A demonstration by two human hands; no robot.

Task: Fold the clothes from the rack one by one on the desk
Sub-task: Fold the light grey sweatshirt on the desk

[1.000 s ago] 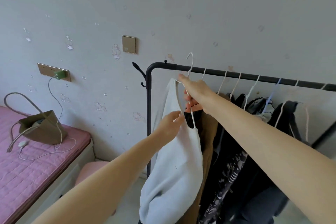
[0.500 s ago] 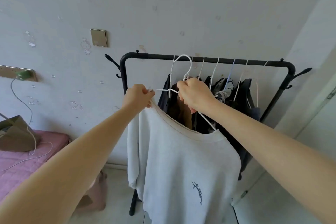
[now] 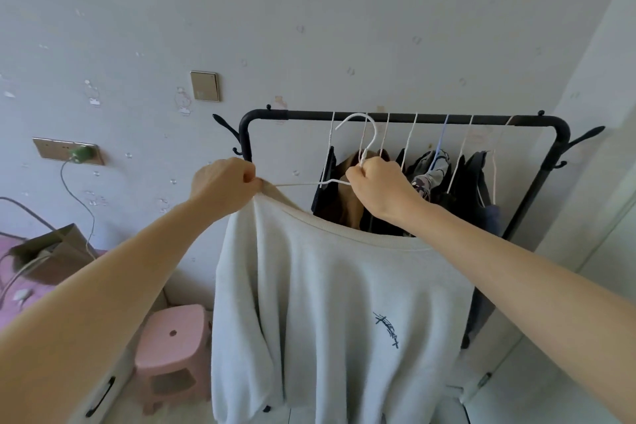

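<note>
The left hand [image 3: 223,188] pinches the collar of a pale grey sweatshirt [image 3: 337,313]; the right hand [image 3: 380,186] grips the neck of its white wire hanger [image 3: 361,148], hook off the black clothes rack [image 3: 402,118] behind, sweatshirt draping below both hands

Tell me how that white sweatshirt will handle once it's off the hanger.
Probably floppy: the white sweatshirt hangs in soft folds below the left hand gripping its collar. Likely light, since a thin wire hanger in the right hand carries it. It should drape, not slide.
</note>
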